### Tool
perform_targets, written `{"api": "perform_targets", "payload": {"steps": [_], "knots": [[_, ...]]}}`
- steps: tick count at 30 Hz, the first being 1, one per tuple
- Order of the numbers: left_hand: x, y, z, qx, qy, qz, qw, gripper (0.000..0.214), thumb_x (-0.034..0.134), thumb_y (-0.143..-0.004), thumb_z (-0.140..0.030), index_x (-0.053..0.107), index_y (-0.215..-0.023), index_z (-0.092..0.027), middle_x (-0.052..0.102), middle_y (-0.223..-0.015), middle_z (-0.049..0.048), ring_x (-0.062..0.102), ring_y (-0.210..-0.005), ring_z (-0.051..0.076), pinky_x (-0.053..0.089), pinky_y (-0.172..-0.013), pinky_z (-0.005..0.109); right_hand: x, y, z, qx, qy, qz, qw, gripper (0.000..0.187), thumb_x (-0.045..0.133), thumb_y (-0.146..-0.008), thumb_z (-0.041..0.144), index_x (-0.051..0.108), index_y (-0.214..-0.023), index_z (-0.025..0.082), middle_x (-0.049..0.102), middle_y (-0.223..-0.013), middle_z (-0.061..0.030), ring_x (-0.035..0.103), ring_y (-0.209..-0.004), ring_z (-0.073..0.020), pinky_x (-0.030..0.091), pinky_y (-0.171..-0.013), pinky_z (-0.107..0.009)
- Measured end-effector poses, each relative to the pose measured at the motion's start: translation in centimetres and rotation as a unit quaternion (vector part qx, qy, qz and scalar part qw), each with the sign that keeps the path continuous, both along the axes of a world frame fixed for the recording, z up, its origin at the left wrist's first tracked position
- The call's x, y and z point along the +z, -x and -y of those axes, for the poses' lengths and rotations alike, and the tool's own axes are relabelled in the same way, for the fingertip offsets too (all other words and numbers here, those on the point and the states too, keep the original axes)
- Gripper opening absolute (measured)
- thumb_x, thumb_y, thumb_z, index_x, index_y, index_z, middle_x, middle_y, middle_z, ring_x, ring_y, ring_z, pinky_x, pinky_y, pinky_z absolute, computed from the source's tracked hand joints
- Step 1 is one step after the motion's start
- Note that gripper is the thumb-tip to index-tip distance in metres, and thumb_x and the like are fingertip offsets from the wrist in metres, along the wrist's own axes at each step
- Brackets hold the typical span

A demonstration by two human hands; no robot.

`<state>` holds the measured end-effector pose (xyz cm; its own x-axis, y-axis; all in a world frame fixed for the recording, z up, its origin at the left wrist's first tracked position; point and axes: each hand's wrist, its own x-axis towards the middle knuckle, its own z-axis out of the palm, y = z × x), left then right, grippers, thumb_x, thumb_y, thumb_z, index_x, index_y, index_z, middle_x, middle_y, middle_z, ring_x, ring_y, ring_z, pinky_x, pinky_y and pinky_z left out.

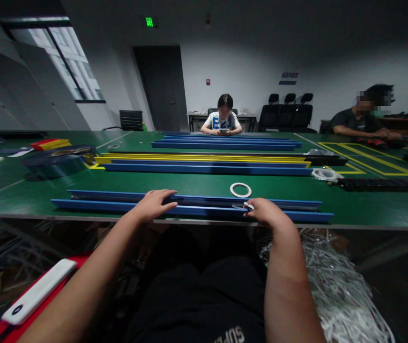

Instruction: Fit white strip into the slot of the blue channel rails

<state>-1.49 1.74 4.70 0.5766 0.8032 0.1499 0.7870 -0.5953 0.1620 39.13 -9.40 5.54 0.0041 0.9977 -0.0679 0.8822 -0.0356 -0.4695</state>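
Two long blue strips (93,200) lie side by side along the near edge of the green table (18,190). My left hand (153,204) rests flat on them, fingers stretched out to the right. My right hand (266,212) is closed in a pinch on a small white piece (248,205) at the strips' top face. A white tape roll (240,190) lies on the table just beyond my right hand.
More blue and yellow strips (204,162) lie across the middle of the table, and a blue stack (225,141) farther back. Two other people sit at the far side. A pile of white peeled scraps (335,286) lies below right; a red and white object (35,295) lower left.
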Motion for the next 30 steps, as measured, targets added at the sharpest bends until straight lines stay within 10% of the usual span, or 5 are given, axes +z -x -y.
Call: {"api": "perform_targets", "payload": {"steps": [5, 16, 30], "knots": [[0.3, -6.1, 2.5, -0.052, -0.008, 0.026, 0.998, 0.058, 0.039, -0.091, -0.062, 0.049, -0.138, -0.029, 0.054, -0.139, 0.0060, 0.048, -0.128, 0.025, 0.031, -0.111, 0.046, 0.7, -0.4, 0.2, -0.009, -0.050, 0.027, 0.998, 0.006, 0.061, -0.079, 0.023, 0.066, -0.081, 0.020, 0.069, -0.080, -0.0026, 0.057, -0.071, -0.0141, 0.033, -0.060, -0.023], [-0.1, -20.4, 6.2, -0.056, -0.023, 0.043, 0.997, 0.074, 0.033, -0.086, -0.075, 0.038, -0.143, -0.028, 0.057, -0.134, 0.0102, 0.052, -0.122, 0.029, 0.035, -0.104, 0.051, 2.9, -0.8, 1.1, -0.038, -0.193, -0.006, 0.980, 0.024, 0.060, -0.084, 0.039, 0.056, -0.071, 0.019, 0.060, -0.078, -0.0033, 0.050, -0.071, -0.0140, 0.032, -0.062, -0.024], [-1.6, -16.5, 5.6, -0.010, -0.093, 0.026, 0.995, 0.072, 0.045, -0.077, -0.079, 0.059, -0.123, -0.025, 0.067, -0.112, 0.0115, 0.059, -0.106, 0.030, 0.042, -0.091, 0.041, 3.4, -1.5, 1.6, -0.102, -0.206, -0.063, 0.971, 0.034, 0.058, -0.084, 0.051, 0.067, -0.095, 0.021, 0.067, -0.082, -0.0043, 0.056, -0.070, -0.0159, 0.036, -0.062, -0.025]]}}
